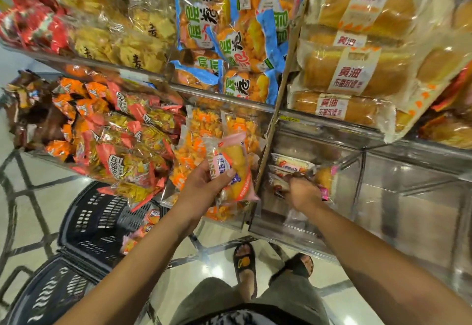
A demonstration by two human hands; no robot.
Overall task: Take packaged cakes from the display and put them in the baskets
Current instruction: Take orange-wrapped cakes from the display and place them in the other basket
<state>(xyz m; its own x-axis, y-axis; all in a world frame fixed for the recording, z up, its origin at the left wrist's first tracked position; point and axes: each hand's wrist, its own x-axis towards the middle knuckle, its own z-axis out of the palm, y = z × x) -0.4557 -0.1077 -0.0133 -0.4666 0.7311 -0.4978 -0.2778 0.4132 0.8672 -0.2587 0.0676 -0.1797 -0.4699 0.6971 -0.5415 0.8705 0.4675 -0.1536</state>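
Shop, display shelves (pixel 224 97) stacked with packaged snacks, shopping baskets (pixel 102 217) on floor

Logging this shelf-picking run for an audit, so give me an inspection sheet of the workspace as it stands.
Surface: clear display bin, few packs left inside.
Job's things: held cake pack in left hand; bin cake pack at right hand; black basket holds a few packs.
Clutter: snack bags and bread loaves crowd the neighbouring shelves.
Grippers: left hand grips its pack; right hand grips one inside the bin.
Cables: nothing seen.
Surroundings: glossy tiled floor, sandalled feet.
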